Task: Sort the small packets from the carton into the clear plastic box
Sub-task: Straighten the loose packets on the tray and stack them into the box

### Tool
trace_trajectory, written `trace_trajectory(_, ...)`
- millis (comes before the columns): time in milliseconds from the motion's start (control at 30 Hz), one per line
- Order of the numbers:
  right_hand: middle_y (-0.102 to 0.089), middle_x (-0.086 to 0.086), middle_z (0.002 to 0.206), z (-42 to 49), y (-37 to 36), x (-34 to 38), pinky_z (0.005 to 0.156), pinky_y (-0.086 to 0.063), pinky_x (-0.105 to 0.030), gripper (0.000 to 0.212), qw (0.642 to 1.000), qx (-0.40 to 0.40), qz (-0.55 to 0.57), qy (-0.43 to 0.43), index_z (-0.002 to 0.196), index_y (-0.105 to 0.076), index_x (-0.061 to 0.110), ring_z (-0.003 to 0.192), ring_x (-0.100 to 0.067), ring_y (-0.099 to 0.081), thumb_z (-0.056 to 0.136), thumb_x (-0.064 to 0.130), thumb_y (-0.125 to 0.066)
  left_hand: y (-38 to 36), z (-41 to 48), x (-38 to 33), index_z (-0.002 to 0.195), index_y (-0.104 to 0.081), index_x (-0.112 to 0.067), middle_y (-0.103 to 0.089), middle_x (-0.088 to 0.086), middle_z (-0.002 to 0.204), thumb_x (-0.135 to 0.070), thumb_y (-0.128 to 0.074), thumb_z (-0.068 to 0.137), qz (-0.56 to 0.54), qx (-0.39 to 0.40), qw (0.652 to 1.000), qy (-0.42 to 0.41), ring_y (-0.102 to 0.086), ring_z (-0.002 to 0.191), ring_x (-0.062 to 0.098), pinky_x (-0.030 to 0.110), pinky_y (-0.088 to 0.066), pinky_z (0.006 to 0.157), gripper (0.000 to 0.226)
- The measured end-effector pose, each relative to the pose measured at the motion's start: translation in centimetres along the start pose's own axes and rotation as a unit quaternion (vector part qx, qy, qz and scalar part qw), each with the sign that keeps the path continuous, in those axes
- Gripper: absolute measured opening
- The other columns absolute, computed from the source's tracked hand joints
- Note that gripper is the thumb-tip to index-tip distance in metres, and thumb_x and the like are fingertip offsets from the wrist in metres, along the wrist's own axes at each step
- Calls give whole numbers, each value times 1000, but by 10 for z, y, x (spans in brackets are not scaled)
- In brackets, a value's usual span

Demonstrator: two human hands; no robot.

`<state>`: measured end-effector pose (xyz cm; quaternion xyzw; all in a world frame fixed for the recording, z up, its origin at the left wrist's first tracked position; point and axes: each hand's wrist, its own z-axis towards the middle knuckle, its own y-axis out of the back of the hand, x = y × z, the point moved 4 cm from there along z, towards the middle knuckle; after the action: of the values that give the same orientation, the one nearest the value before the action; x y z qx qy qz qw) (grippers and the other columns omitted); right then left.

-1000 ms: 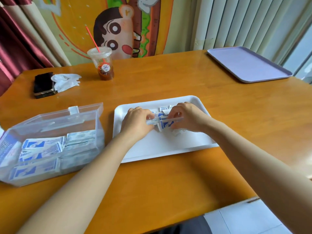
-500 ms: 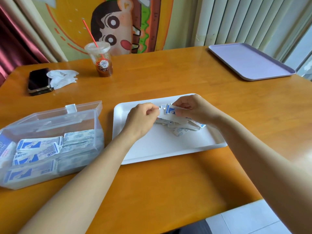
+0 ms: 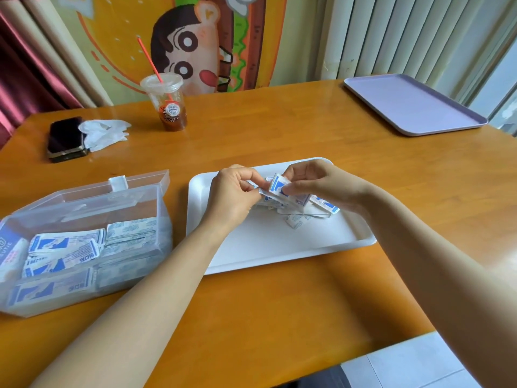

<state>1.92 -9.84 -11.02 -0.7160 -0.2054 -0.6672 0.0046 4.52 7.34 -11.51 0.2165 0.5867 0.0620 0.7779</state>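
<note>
Small packets (image 3: pixel 300 210) heaped by the far edge of the white tray (image 3: pixel 279 247), directly beneath both hands. Left hand (image 3: pixel 232 193) and right hand (image 3: pixel 317 183) raised close together over the heap, fingertips almost meeting, each pinching blue-and-white packets from it. More of the same stacked flat in the clear plastic box (image 3: pixel 134 203), open, just beside the tray's left edge.

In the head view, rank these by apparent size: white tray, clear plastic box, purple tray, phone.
1. white tray and clear plastic box: look about alike, left unranked
2. purple tray, though it sits farther off
3. phone
</note>
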Motion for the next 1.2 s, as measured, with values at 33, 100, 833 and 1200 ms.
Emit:
trace_trajectory(33, -67, -13, 93, 0, -2, 0, 76, -46, -31, 6, 1000, 15, -3, 3, 94, -63, 1, 82, -21, -61, 89, 2, -61, -1, 0, 0, 62, -67, -31, -60, -3, 72, 12, -62, 73, -3, -1, 1000, 0, -45, 46, 6, 18, -33, 50, 45)
trace_trajectory(100, -69, -12, 92, -1, -3, 0, 74, -50, -27, 5, 1000, 20, -1, 9, 93, -64, 4, 81, -20, -63, 88, 3, -63, -3, -1, -2, 66, -69, -26, -57, -8, 54, 9, -64, 75, -10, 4, 1000, 6, -39, 40, 4, 17, -30, 47, 37)
trace_trajectory(833, -74, -9, 87, 4, 11, -12, 69, -53, -35, 10, 979, -146, -134, -46, 87, -72, 17, 76, -23, -69, 83, 18, -63, 28, -16, -13, 92, -75, -19, -58, 6, 103, -2, -47, 87, 447, 30, 894, 10, -49, 106, 26, 33, -43, 82, 33)
trace_trajectory(1200, -74, -1, 85, -20, 38, -14, 79, -58, -40, 10, 966, -212, -145, -33, 87, -73, 16, 83, -20, -71, 81, 10, -67, -28, 18, 9, 109, -64, -26, -56, 1, 106, -39, -69, 84, 378, 61, 923, -26, -47, 105, 22, 31, -40, 77, 28)
